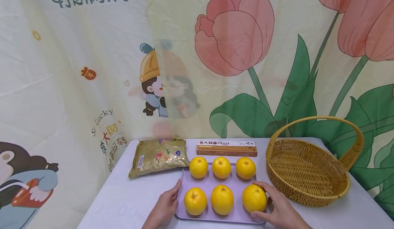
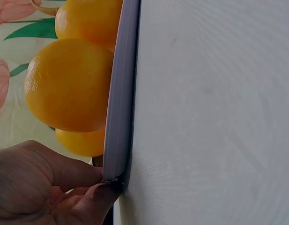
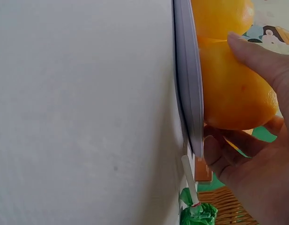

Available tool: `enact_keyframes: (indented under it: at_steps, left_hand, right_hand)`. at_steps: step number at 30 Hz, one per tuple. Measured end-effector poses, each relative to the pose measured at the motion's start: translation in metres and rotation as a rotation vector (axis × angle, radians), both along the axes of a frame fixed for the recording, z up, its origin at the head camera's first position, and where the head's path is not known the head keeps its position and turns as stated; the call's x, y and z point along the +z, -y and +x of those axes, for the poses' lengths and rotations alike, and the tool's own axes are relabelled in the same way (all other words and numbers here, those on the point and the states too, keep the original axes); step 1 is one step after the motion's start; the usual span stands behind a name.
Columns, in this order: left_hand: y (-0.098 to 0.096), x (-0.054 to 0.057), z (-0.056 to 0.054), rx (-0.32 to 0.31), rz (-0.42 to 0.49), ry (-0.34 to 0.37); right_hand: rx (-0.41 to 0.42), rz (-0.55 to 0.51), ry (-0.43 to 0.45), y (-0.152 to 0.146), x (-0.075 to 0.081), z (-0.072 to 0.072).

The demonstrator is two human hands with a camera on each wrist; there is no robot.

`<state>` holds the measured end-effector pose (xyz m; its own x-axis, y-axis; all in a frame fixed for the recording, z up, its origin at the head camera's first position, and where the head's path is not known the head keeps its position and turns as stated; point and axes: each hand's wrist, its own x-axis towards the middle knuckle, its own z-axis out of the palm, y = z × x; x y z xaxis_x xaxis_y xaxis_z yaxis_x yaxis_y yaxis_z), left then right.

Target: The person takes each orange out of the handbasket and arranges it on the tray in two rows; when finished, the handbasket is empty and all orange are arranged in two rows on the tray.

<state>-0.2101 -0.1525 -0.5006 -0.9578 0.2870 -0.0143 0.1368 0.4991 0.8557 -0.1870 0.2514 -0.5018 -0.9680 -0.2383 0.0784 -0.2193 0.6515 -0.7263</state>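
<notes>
A lilac tray [image 1: 176, 212] holds oranges in two rows of three. My left hand [image 1: 164, 205] pinches the tray's left edge; in the left wrist view the thumb lies over the rim [image 2: 117, 117] and the fingers are beneath it. My right hand [image 1: 281, 206] grips the front right orange [image 1: 254, 198], with the thumb on its near side and the fingers round its far right side. In the right wrist view, that orange [image 3: 233, 89] sits close against the tray's floor. The front middle orange [image 1: 222, 199] and front left orange [image 1: 195, 201] rest untouched.
A wicker basket [image 1: 307, 200] with a tall handle stands right of the tray. Behind the tray lie a pasta box [image 1: 226, 148] and a gold packet [image 1: 158, 155]. A green-wrapped lollipop [image 3: 198, 213] lies beside the tray's right edge. A printed curtain [image 1: 184, 68] hangs behind.
</notes>
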Motion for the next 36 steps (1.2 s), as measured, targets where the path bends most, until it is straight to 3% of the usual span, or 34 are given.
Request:
enact_keyframes:
  at_steps: [10, 21, 29, 33, 36]
  left_hand:
    - [-0.0009, 0.0008, 0.0009, 0.008, 0.006, 0.003]
    - [-0.0001, 0.0004, 0.0006, 0.004, 0.015, 0.007]
    - [0.0, 0.0001, -0.0001, 0.006, 0.004, 0.01]
    - [0.0003, -0.0004, 0.0001, 0.002, 0.004, 0.0]
    - [0.0003, 0.0001, -0.0004, 0.006, 0.001, 0.009]
  right_hand:
    - [-0.002, -0.065, 0.073, -0.0002, -0.0003, -0.0033]
    - [0.04, -0.121, 0.046, -0.0049, -0.0022, -0.0073]
    - [-0.002, -0.157, 0.073, -0.004, -0.0017, -0.0081]
    - [-0.013, -0.17, 0.037, -0.003, -0.0014, -0.0053]
    - [0.011, -0.165, -0.038, -0.0025, -0.0013, -0.001]
